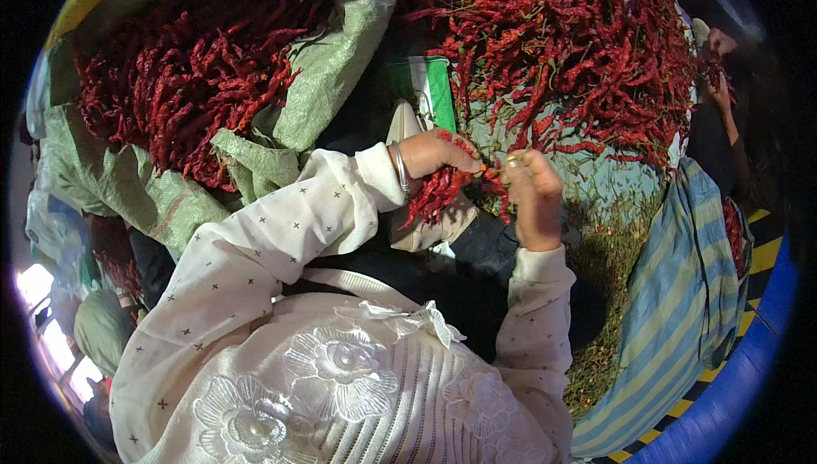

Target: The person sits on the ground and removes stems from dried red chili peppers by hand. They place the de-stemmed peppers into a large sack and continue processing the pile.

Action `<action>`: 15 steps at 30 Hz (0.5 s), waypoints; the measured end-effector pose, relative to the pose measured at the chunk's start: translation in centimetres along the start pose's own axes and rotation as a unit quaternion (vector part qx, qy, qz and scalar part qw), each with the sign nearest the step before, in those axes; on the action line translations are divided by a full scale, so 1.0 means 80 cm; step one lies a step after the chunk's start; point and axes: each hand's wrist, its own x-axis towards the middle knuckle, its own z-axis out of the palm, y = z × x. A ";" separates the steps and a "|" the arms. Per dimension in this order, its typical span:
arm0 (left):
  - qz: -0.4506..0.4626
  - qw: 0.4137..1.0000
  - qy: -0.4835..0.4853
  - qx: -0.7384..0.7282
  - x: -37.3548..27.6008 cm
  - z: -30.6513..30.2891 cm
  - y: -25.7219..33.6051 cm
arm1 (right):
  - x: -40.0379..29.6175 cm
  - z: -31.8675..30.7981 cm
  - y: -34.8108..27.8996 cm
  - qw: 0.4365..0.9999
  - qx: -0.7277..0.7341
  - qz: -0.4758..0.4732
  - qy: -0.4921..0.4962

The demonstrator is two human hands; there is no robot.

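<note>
My left hand [433, 154], with silver bangles at the wrist, grips a bunch of wrinkled red chilli peppers [438, 195] that hangs below its fingers. Close by on the right, my right hand [535, 199] is partly blurred, its thumb and fingers pinched together at another red chilli pepper [496, 186] between the hands. What exactly the right fingertips hold is hard to make out. Beyond both hands spreads a large heap of red chilli peppers [574, 49], many with stems, on a pale sheet [597, 177].
At the left stands an open pale green woven sack [338, 75] holding red chillies [191, 81]. Stem debris [600, 260] litters the right side beside a blue-striped woven sack [670, 298]. Another person's hand [720, 91] works at the far right. A blue rail [753, 355] curves behind.
</note>
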 end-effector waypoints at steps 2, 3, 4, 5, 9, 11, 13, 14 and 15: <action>-0.032 0.999 -0.005 -0.037 -0.009 -0.014 0.002 | 0.018 -0.025 0.008 0.980 -0.176 -0.031 -0.089; -0.024 0.997 -0.002 -0.072 -0.008 -0.026 -0.002 | 0.027 -0.029 0.017 0.941 -0.317 -0.108 -0.052; -0.008 0.987 -0.072 -0.141 -0.011 -0.033 0.001 | 0.035 -0.030 0.022 0.875 -0.449 -0.182 -0.011; 0.002 0.985 -0.055 -0.162 -0.014 -0.034 0.001 | 0.044 -0.029 0.025 0.784 -0.568 -0.251 0.027; -0.005 0.977 -0.040 -0.207 -0.020 -0.033 -0.009 | 0.106 0.037 0.007 0.821 -0.533 -0.200 0.044; 0.004 0.985 -0.028 -0.171 -0.017 -0.033 -0.013 | 0.138 0.059 0.028 0.776 -0.600 -0.187 0.045; 0.007 0.990 -0.030 -0.136 -0.014 -0.032 -0.013 | 0.154 0.063 0.041 0.774 -0.611 -0.163 0.041; 0.016 0.993 -0.036 -0.113 -0.012 -0.032 -0.013 | 0.158 0.062 0.045 0.784 -0.601 -0.150 0.038; 0.024 0.995 -0.043 -0.090 -0.008 -0.033 -0.015 | 0.159 0.059 0.049 0.774 -0.612 -0.157 0.035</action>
